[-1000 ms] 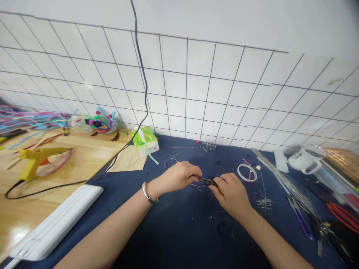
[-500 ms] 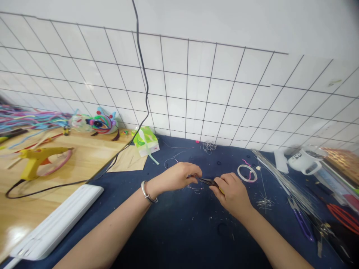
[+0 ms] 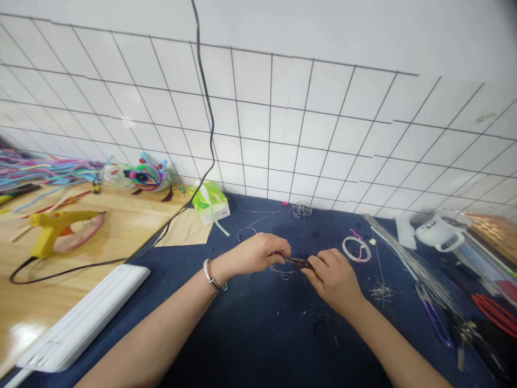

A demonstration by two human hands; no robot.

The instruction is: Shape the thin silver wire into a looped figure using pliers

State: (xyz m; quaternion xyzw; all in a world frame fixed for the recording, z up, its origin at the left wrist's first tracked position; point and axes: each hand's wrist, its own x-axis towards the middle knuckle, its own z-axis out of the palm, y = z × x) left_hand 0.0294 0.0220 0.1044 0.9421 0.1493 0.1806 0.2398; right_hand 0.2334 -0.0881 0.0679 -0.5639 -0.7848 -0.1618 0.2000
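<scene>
My right hand [image 3: 333,277] is wrapped round the handles of a pair of pliers [image 3: 298,262], whose dark jaws point left. The pliers' tips reach the fingertips of my left hand [image 3: 262,253], which are pinched together on a thin wire, mostly hidden by the fingers. Fine wire strands [image 3: 281,274] show just below those fingertips, over the dark blue cloth [image 3: 258,323]. Behind my left hand lies a thin wire loop [image 3: 245,233].
On the left are a yellow glue gun [image 3: 52,229] and a white power strip [image 3: 84,318]. A tangled wire bundle [image 3: 301,210] lies near the wall. To the right are a ring-shaped coil [image 3: 346,250], long wires [image 3: 404,258], purple snips [image 3: 438,326] and a white mug [image 3: 436,233].
Both hands and the pliers stay in nearly the same place. Only a very slight shift of the view shows.
</scene>
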